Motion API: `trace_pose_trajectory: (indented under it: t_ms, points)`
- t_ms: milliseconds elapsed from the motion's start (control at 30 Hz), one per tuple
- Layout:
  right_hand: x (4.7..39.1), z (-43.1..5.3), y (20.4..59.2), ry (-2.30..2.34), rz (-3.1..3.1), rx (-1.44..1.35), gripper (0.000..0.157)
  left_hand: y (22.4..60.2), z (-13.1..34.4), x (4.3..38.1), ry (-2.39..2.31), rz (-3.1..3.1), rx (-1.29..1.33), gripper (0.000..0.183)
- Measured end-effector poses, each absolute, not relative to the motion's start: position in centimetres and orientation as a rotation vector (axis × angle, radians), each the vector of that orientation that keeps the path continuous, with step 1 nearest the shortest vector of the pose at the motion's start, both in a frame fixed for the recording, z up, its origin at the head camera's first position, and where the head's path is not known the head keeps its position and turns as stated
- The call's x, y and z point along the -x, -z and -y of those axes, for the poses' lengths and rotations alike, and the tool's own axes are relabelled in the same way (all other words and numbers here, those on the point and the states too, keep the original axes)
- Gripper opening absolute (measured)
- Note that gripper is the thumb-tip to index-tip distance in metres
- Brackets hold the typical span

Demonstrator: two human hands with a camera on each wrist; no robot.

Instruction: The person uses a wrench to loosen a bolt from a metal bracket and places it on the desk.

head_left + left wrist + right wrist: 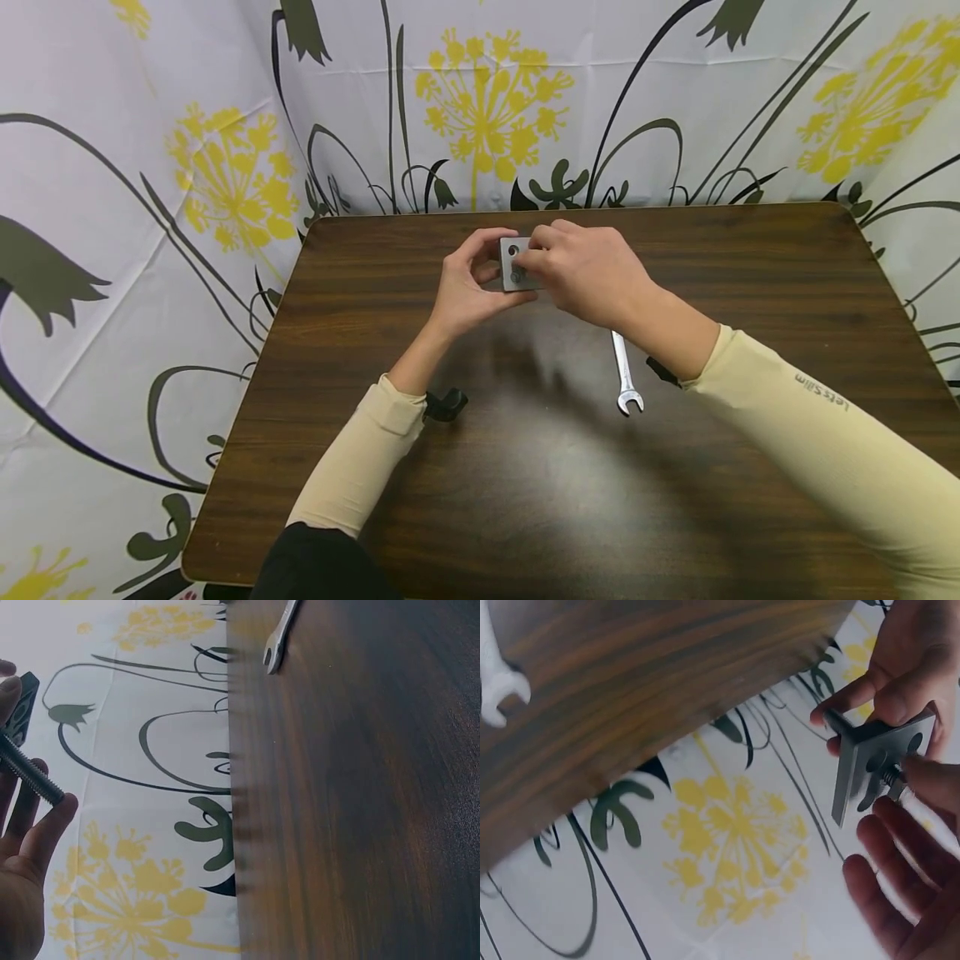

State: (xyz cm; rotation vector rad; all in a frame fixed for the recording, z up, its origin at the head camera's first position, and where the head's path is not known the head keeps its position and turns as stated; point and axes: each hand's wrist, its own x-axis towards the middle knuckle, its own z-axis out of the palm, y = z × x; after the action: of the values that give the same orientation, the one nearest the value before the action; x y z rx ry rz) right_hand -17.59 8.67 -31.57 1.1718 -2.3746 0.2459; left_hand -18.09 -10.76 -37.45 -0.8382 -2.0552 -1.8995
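Note:
Near the back of the table, my left hand [476, 283] grips a grey metal plate [510, 275] by its edges, holding it above the wood. Round holes show in the plate's face. My right hand [592, 271] comes from the right and pinches a small threaded piece [891, 776] at that face, between thumb and fingers. Whether it is a bolt end or carries a nut is hidden by the fingers. In the left wrist view, a threaded bolt [34, 772] runs from beside the plate [26, 709] to near a left fingertip.
A silver open-end wrench [622, 375] lies on the dark wooden table [525, 500], below the right hand. A white curtain [345, 50] with yellow and grey flowers hangs behind the table's back edge. Black mounts [446, 405] sit at both wrists.

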Motion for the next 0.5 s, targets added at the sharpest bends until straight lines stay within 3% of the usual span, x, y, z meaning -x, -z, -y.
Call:
trace_pose_trajectory:
  t_ms: [267, 500]
  points:
    - [17.4, -7.8, 31.2, -0.618, 2.742, -0.742, 0.024, 37.5, 10.7, 18.1, 1.875, 2.054, 0.849, 0.067]
    - [17.4, -8.0, 31.6, -0.398, 2.614, -0.972, 0.014, 38.8, 10.9, 18.8, 1.883, 2.045, 0.835, 0.07]
